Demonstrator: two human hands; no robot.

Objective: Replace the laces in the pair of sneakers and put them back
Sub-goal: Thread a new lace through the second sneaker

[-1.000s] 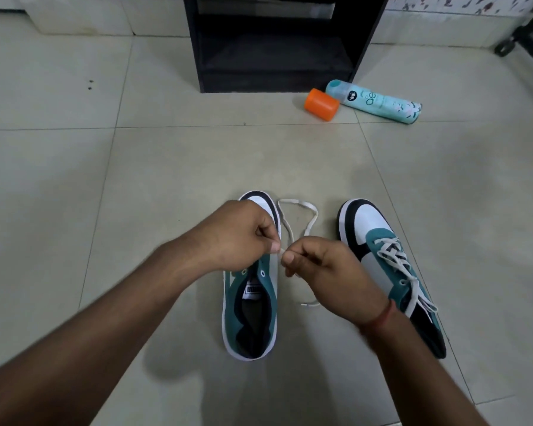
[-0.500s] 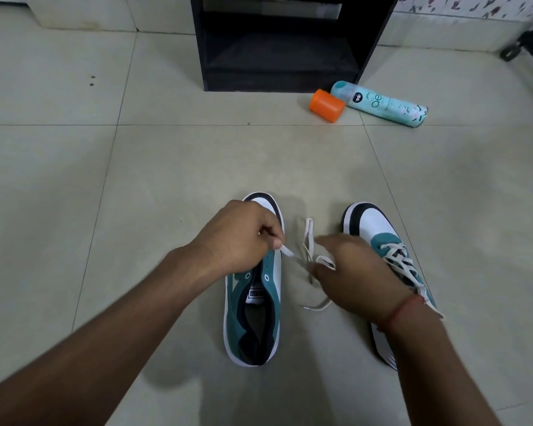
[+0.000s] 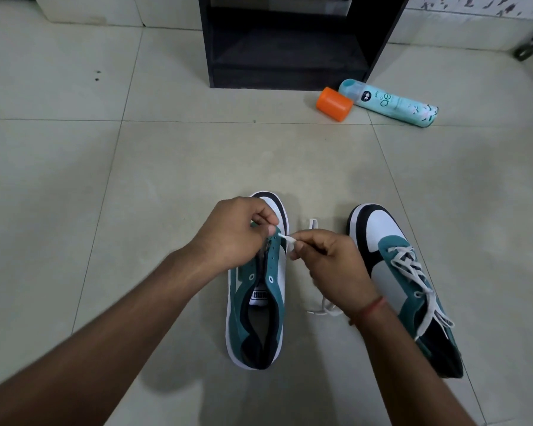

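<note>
Two teal, white and black sneakers stand on the tiled floor. The left sneaker (image 3: 257,305) has bare eyelets and no lace through them. The right sneaker (image 3: 406,281) is laced in white. A loose white lace (image 3: 322,310) lies between the shoes, partly hidden under my right hand. My left hand (image 3: 239,232) grips the upper flap of the left sneaker near its front eyelets. My right hand (image 3: 330,262) pinches the tip of the loose lace right beside that flap.
A black open shelf unit (image 3: 290,41) stands at the back. An orange cap (image 3: 334,103) and a teal spray can (image 3: 388,103) lie on the floor to its right. A dark wheeled leg (image 3: 526,49) shows at the far right edge.
My right hand has moved left, bringing the lace tip up to the left sneaker's front eyelets. My left hand has stayed on the sneaker's upper. The lace loop beyond the hands has shrunk.
</note>
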